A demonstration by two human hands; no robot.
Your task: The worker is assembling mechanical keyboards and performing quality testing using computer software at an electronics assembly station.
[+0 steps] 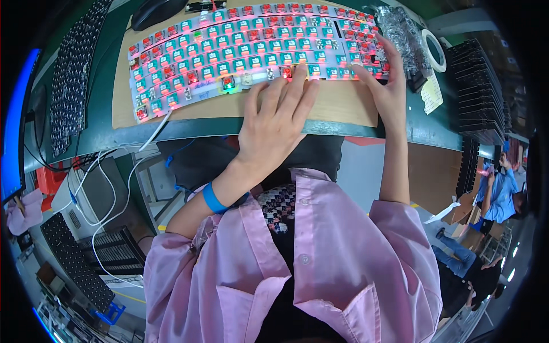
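Observation:
A keyboard without keycaps (231, 52) lies across the bench, its teal and red switches glowing with backlight. My left hand (277, 114) reaches over its near edge, the fingers stretched out and slightly apart. Its fingertips touch the bottom row right of the middle, partly hiding the switches there. My right hand (392, 86) is at the keyboard's right end. Thumb and forefinger are spread wide around the lower right corner, resting on or beside the switches; its other fingers are mostly hidden. A white cable (155, 130) runs down from near the keyboard's lower left edge.
Brown cardboard (337, 114) lies under the keyboard. A black mouse (158, 14) sits behind it. At right are clear plastic wrap (400, 34), a tape roll (434, 51) and stacked black panels (480, 86). Another keyboard (77, 68) stands left. Co-workers (498, 194) are far right.

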